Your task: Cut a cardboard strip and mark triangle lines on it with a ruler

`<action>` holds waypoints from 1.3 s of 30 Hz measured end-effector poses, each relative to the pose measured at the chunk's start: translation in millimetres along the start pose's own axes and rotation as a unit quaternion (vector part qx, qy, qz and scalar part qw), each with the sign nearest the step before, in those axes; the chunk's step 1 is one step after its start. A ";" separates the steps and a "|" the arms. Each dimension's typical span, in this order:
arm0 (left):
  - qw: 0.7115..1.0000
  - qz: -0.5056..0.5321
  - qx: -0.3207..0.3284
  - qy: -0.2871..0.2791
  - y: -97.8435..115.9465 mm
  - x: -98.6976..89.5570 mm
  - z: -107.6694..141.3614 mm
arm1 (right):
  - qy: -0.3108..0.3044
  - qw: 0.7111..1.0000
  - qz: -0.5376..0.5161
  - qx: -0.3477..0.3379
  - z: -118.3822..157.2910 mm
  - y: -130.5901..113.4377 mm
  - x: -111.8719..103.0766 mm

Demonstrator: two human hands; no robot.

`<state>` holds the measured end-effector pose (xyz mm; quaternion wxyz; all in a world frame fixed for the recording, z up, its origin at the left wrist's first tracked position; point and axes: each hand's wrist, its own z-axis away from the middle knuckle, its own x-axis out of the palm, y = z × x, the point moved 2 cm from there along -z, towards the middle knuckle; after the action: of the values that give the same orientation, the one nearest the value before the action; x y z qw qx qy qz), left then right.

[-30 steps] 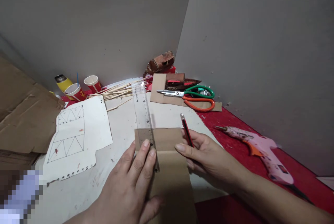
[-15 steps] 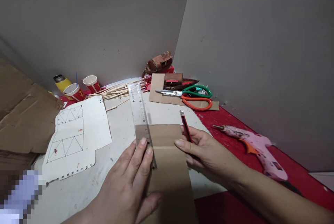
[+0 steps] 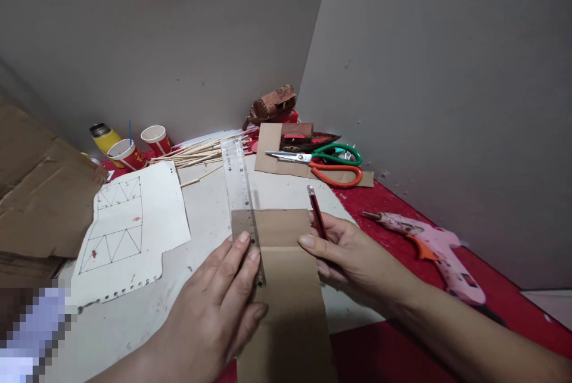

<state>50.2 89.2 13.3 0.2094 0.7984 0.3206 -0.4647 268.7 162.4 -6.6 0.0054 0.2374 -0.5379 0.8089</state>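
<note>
A clear ruler [image 3: 239, 183] lies lengthwise over the left side of a brown cardboard strip [image 3: 286, 299] and sticks out past its far edge. My left hand [image 3: 223, 299] rests with outstretched fingers on the ruler's near part, flat against the cardboard, its thumb lower down over the strip. At the strip's right edge is my right hand [image 3: 339, 249], closed, with its thumb on top of the cardboard. A red and black pencil [image 3: 317, 216] is held in that same hand, metal-capped end up. A crease crosses the cardboard between my hands.
Scissors [image 3: 313, 159] lie on cut cardboard at the back, near small brown boat models [image 3: 297, 136]. A pink glue gun [image 3: 433, 252] is at right. On the left are a sheet with drawn trusses [image 3: 156, 210], thin wooden sticks [image 3: 192, 156], paper cups [image 3: 127, 153] and large cardboard [image 3: 40, 192].
My left thumb has drawn in a little toward the fingers. The ruler, cardboard and pencil keep nearly the same places, and the whole view has shifted slightly.
</note>
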 end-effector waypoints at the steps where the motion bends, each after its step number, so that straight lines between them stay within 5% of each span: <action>1: 1.000 0.007 -0.002 0.004 -0.8 0.5 0.5 | -0.001 1.000 -0.001 0.000 0.3 -0.3 0.5; 9: 0.990 0.132 -0.044 0.036 -9.4 2.1 5.2 | 0.012 0.999 0.029 0.009 1.5 2.1 -2.1; 13: 0.967 0.199 -0.137 0.081 -11.6 -3.0 3.6 | 0.007 1.000 0.017 0.024 2.8 3.1 -1.6; 17: 0.873 0.338 -0.319 0.148 -21.5 -8.3 -7.4 | 0.003 0.999 0.049 0.022 4.1 2.3 -0.7; 20: 0.779 0.432 -0.442 0.111 -30.0 -6.9 -22.5 | -0.001 0.998 0.066 0.021 4.8 2.7 0.0; 25: 0.658 0.579 -0.480 0.044 -33.6 6.1 -45.4 | -0.016 0.997 0.060 0.037 5.6 4.2 2.7; 34: 0.577 0.629 -0.495 0.164 -39.8 17.4 -67.5 | -0.019 0.998 0.058 0.030 4.7 3.7 0.3; 39: 0.575 0.622 -0.494 0.198 -46.8 14.3 -65.3 | -0.017 0.998 0.058 0.033 5.7 3.9 -0.2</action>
<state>62.0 168.1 30.5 0.7402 0.6467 -0.0415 0.1791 270.0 155.8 -8.3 -0.0580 0.2195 -0.5235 0.8212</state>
